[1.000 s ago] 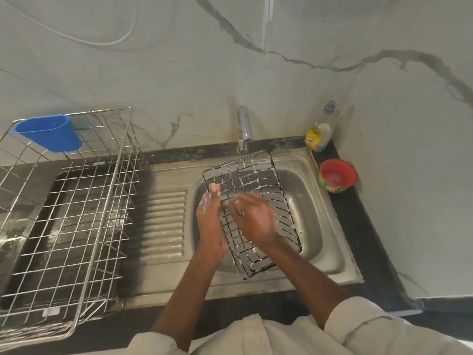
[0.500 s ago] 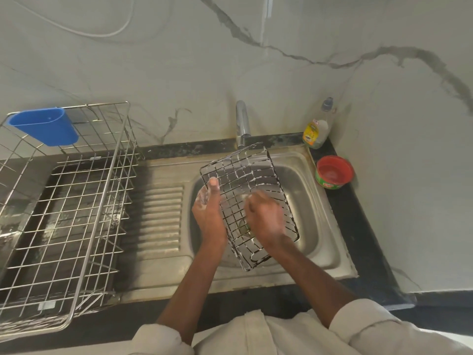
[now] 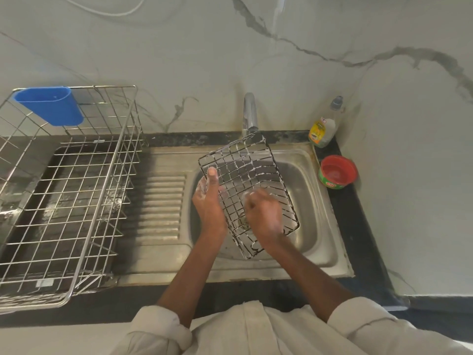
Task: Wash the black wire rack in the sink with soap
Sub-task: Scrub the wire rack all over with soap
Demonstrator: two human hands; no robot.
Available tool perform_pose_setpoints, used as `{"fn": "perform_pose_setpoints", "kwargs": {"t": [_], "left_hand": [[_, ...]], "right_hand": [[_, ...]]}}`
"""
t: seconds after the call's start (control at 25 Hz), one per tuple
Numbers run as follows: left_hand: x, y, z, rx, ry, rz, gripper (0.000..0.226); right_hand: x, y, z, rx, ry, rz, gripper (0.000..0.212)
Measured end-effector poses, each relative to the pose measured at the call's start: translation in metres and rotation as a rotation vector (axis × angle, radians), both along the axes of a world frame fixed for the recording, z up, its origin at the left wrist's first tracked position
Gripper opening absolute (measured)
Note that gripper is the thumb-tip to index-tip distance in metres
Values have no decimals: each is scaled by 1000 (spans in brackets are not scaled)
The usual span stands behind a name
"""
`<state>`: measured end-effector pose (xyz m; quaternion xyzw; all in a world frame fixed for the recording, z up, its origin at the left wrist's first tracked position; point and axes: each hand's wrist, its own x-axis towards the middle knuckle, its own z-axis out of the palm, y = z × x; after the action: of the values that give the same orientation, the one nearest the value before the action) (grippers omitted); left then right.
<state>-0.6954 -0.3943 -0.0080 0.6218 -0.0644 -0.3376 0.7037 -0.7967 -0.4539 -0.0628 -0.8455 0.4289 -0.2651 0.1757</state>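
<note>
The black wire grid rack (image 3: 247,180), streaked with white soap foam, tilts over the stainless steel sink basin (image 3: 311,201). The left hand (image 3: 208,201) grips its left edge, thumb on top. The right hand (image 3: 263,216), blurred, rests on the grid; its finger spread is unclear. Beyond the fingers stands a chrome tap (image 3: 249,114); right of them, a dish-soap bottle (image 3: 323,126) and red tub (image 3: 337,171); left, a steel dish drainer (image 3: 76,190)

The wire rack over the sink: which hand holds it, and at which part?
The left hand holds the wire rack by its left edge; the right hand rubs its middle.
</note>
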Motion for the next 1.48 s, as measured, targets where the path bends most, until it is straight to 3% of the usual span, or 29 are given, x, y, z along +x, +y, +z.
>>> {"fn": "perform_pose_setpoints", "kwargs": {"t": [0.08, 0.12, 0.2, 0.28, 0.32, 0.36, 0.44, 0.52, 0.72, 0.8, 0.88, 0.92, 1.08, 1.2, 1.32, 1.48], "left_hand": [[3, -2, -1, -17, 8, 36, 93], [2, -1, -1, -17, 15, 50, 110], [1, 1, 4, 1, 12, 55, 127], [0, 1, 10, -5, 17, 53, 118], [0, 0, 10, -8, 18, 57, 114], [-1, 1, 11, -10, 13, 65, 113], [1, -1, 8, -29, 5, 81, 119], [3, 0, 2, -21, -15, 80, 126], [0, 4, 1, 8, 1, 57, 123], [0, 5, 6, -33, -19, 77, 116], [2, 5, 9, -27, -42, 111, 113], [3, 6, 8, -7, -39, 120, 117], [8, 8, -7, -8, 14, 162, 128], [4, 13, 8, -23, 6, 146, 125], [2, 14, 7, -23, 15, 126, 109], [6, 12, 0, -7, -24, 130, 104]], "right_hand": [[11, 18, -4, 6, 84, 335, 19], [8, 17, -5, -11, 122, 382, 19], [-5, -1, -4, -24, 151, 148, 19], [-18, -12, -2, 35, 150, -164, 18], [-18, -9, -1, 59, 131, -209, 19], [-14, -3, -1, 68, 101, -153, 20], [-2, 14, -2, 133, 81, 166, 21], [-2, 22, -1, 157, 160, 378, 21], [-21, 3, 3, 142, 233, -153, 22], [-9, 16, 4, 152, 180, 5, 19], [-2, 33, 3, 175, 242, 306, 16], [-4, 33, 4, 168, 293, 358, 15], [-20, 7, 20, 159, 383, -58, 20], [-17, 12, 27, 179, 504, -185, 28], [-9, 26, 12, 315, 446, -86, 22], [1, 32, 13, 361, 353, 307, 17]]}}
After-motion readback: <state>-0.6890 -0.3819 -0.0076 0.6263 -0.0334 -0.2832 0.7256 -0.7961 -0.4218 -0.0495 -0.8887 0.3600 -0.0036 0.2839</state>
